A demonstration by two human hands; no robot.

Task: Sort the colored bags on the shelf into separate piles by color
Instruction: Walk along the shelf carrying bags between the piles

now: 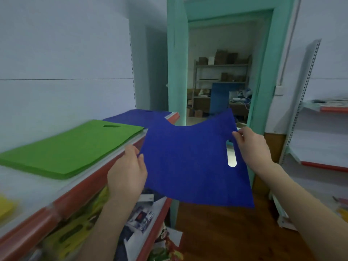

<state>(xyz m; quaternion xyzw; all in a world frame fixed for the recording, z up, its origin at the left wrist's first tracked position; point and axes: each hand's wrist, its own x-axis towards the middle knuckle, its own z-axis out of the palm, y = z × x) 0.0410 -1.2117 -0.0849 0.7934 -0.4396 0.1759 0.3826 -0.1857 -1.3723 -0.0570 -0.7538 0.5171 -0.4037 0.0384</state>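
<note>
The left hand (128, 172) and right hand (252, 146) pinched opposite edges of the blue bag (188, 162), held aloft right of the green pile (71, 147). It sagged between them: light, limp cloth, likely best gripped at its edges.

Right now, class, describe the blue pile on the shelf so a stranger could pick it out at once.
Find the white shelf with the red front edge on the left. Follow it toward the teal door frame: beyond the green pile lies a blue pile. Unlike the blue bag pinched by the left hand and right hand, it rests on the shelf.
</note>
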